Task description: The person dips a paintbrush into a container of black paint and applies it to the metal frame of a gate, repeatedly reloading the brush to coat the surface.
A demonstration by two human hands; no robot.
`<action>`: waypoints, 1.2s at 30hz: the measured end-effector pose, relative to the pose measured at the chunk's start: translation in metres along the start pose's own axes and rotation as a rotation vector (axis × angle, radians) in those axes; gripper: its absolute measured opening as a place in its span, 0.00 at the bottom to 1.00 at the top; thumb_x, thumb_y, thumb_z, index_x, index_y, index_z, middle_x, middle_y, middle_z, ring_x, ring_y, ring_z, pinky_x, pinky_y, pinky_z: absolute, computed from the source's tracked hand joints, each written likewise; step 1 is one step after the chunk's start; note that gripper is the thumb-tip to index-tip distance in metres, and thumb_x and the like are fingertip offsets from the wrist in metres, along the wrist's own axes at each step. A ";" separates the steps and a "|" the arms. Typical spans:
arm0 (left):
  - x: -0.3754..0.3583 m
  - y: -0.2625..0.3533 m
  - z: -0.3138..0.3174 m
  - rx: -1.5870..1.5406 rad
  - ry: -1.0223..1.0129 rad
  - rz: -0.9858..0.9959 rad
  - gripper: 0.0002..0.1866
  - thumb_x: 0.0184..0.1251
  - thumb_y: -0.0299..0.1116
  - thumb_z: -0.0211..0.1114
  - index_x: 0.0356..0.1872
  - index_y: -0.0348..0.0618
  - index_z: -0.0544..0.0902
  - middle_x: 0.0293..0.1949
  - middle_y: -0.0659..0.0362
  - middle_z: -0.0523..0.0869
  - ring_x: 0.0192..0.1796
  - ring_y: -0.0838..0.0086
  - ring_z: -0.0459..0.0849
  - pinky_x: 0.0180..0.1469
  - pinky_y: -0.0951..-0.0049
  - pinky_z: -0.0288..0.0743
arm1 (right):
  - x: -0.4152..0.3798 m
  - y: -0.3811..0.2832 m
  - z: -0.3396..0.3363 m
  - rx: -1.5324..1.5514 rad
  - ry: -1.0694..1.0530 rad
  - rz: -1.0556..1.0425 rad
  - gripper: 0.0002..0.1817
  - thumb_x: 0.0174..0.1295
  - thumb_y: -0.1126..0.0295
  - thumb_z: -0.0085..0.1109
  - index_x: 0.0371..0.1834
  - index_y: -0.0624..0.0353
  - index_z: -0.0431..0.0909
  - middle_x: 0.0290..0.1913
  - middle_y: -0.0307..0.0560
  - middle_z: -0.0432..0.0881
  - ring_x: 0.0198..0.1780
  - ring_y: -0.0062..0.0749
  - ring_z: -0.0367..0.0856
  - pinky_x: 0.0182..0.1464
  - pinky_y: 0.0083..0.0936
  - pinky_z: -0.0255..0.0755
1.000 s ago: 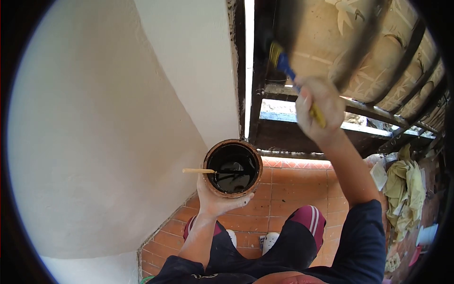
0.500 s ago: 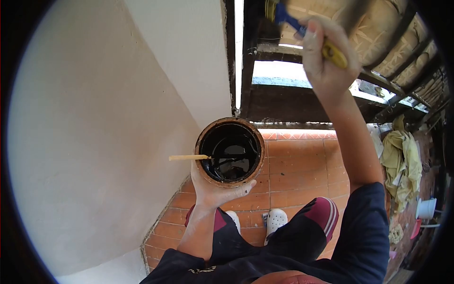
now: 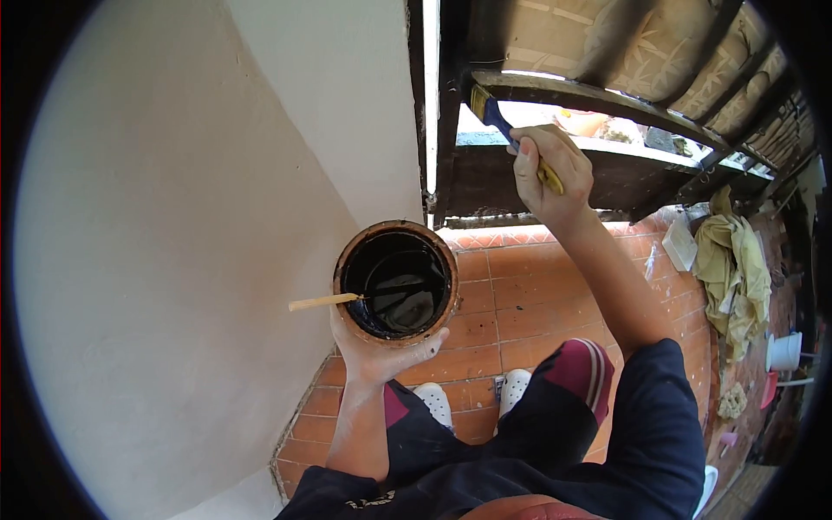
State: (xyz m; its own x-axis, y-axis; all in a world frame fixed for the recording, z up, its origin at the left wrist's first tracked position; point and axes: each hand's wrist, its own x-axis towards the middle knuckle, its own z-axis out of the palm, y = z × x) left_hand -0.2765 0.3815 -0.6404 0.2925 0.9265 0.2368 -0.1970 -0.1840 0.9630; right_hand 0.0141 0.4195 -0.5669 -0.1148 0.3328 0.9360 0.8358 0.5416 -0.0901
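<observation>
A round brown-rimmed pot [image 3: 453, 282] with dark glossy liquid inside rests in my left hand [image 3: 374, 354], whose fingers wrap its lower side. From the pot's left rim sticks out a thin wooden stick [image 3: 322, 302]. My right hand [image 3: 555, 173] grips the yellow handle of a paintbrush [image 3: 497, 114] with a blue middle part. The bristles are up against the dark frame, near the corner of its upright and a crossbar [image 3: 555, 89].
A pale wall [image 3: 173, 260] fills the left side. Dark slanted bars [image 3: 706, 61] run across the upper right. On the right lie a yellowish cloth [image 3: 732, 277], a white container [image 3: 680, 245] and a white bucket [image 3: 784, 353]. Orange tiles [image 3: 520, 303] cover the floor.
My right hand with the brush has come down and to the left, bringing the bristles to the frame corner. The pot and my left hand have shifted slightly left.
</observation>
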 end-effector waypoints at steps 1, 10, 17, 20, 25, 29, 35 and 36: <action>0.000 -0.002 -0.005 -0.001 -0.004 0.000 0.54 0.33 0.35 0.92 0.66 0.32 0.70 0.58 0.49 0.82 0.58 0.66 0.87 0.61 0.66 0.86 | 0.002 -0.005 -0.004 0.019 0.021 0.021 0.07 0.64 0.84 0.65 0.43 0.67 0.80 0.33 0.49 0.86 0.31 0.36 0.84 0.33 0.27 0.78; 0.001 -0.007 -0.003 0.070 -0.002 0.075 0.53 0.34 0.34 0.93 0.65 0.31 0.71 0.58 0.50 0.82 0.58 0.65 0.87 0.59 0.65 0.87 | 0.062 0.011 -0.004 0.084 0.157 0.073 0.03 0.67 0.80 0.66 0.42 0.62 0.84 0.31 0.45 0.87 0.27 0.32 0.85 0.32 0.25 0.78; -0.005 0.002 0.007 0.041 0.047 0.037 0.51 0.34 0.33 0.92 0.64 0.31 0.72 0.57 0.50 0.84 0.56 0.67 0.88 0.58 0.67 0.88 | 0.069 0.017 -0.006 0.054 0.283 -0.242 0.08 0.65 0.83 0.66 0.45 0.68 0.83 0.34 0.47 0.86 0.30 0.34 0.85 0.34 0.25 0.79; -0.010 0.005 0.009 0.099 0.031 0.067 0.51 0.34 0.33 0.92 0.64 0.31 0.72 0.56 0.50 0.84 0.54 0.67 0.89 0.57 0.67 0.88 | 0.024 0.028 0.011 0.009 0.120 -0.245 0.12 0.62 0.85 0.66 0.48 0.68 0.82 0.33 0.47 0.84 0.31 0.37 0.84 0.35 0.29 0.79; -0.016 0.009 0.015 0.101 0.064 0.058 0.51 0.33 0.34 0.92 0.63 0.30 0.72 0.55 0.50 0.84 0.54 0.67 0.89 0.55 0.68 0.89 | -0.039 0.013 0.027 0.044 -0.072 -0.076 0.10 0.63 0.81 0.66 0.46 0.64 0.80 0.32 0.46 0.82 0.31 0.38 0.83 0.36 0.30 0.79; -0.017 0.013 0.019 0.059 0.063 0.027 0.52 0.33 0.35 0.92 0.64 0.30 0.71 0.56 0.50 0.84 0.55 0.66 0.89 0.56 0.68 0.89 | -0.033 -0.005 0.011 0.116 -0.092 0.049 0.07 0.64 0.80 0.67 0.44 0.63 0.81 0.32 0.46 0.84 0.30 0.38 0.84 0.34 0.29 0.79; -0.019 0.007 0.014 0.099 0.019 0.069 0.54 0.34 0.35 0.92 0.65 0.30 0.68 0.57 0.49 0.83 0.55 0.66 0.89 0.56 0.68 0.89 | 0.021 0.022 0.016 0.075 0.086 0.062 0.06 0.64 0.81 0.68 0.42 0.63 0.83 0.34 0.49 0.88 0.31 0.36 0.87 0.34 0.28 0.80; -0.018 0.009 0.014 0.078 0.039 0.068 0.54 0.34 0.35 0.92 0.66 0.30 0.68 0.57 0.49 0.83 0.55 0.66 0.89 0.56 0.68 0.89 | 0.028 0.022 0.013 0.074 0.087 0.063 0.06 0.64 0.81 0.68 0.42 0.63 0.83 0.34 0.49 0.88 0.31 0.36 0.87 0.34 0.28 0.80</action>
State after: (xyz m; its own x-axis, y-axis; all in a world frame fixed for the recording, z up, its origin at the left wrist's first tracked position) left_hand -0.2700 0.3582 -0.6344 0.2438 0.9229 0.2981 -0.1416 -0.2702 0.9523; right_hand 0.0224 0.4505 -0.5473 -0.0139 0.3017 0.9533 0.7976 0.5783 -0.1714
